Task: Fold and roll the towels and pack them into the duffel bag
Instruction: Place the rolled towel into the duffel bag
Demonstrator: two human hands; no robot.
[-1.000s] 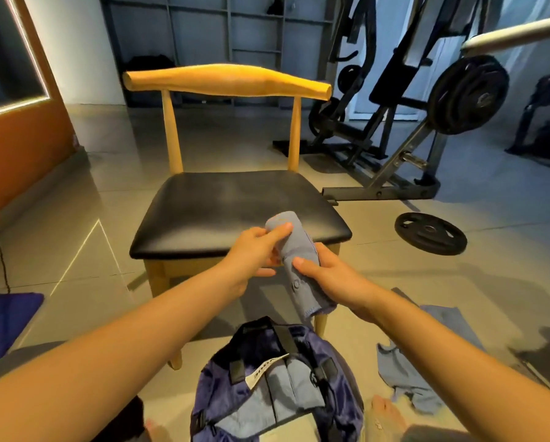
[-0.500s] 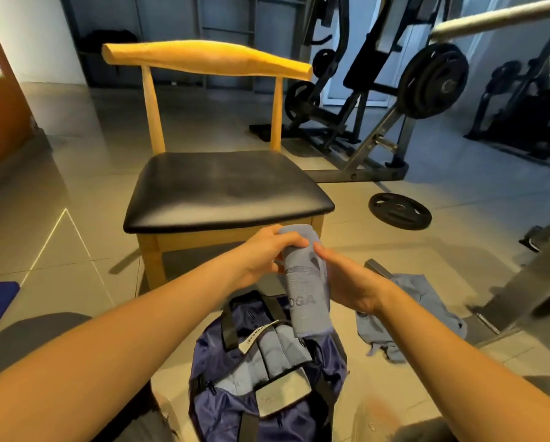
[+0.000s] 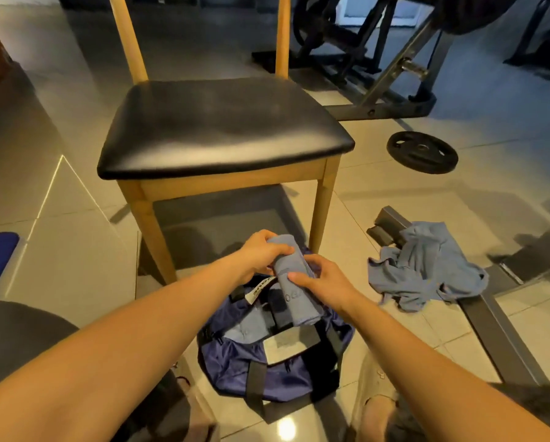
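A rolled grey-blue towel (image 3: 294, 288) hangs upright over the open mouth of the navy duffel bag (image 3: 235, 362) on the floor. My left hand (image 3: 260, 253) grips the roll's top end. My right hand (image 3: 323, 279) holds its right side, thumb across the front. The roll's lower end reaches just into the bag's opening, beside another blue towel (image 3: 248, 330) that lies inside. A crumpled blue towel (image 3: 423, 266) lies loose on the tiles to the right of the bag.
A wooden chair with a black seat (image 3: 222, 126) stands just behind the bag. A weight plate (image 3: 422, 151) lies on the floor at the right, gym machine frames (image 3: 391, 74) behind it. A metal bar (image 3: 497, 327) runs under the loose towel. My foot (image 3: 379, 406) is beside the bag.
Both hands have carried the rolled towel down from the chair seat's front edge to the bag's opening. My view has tilted downward, so the chair's backrest is now out of frame.
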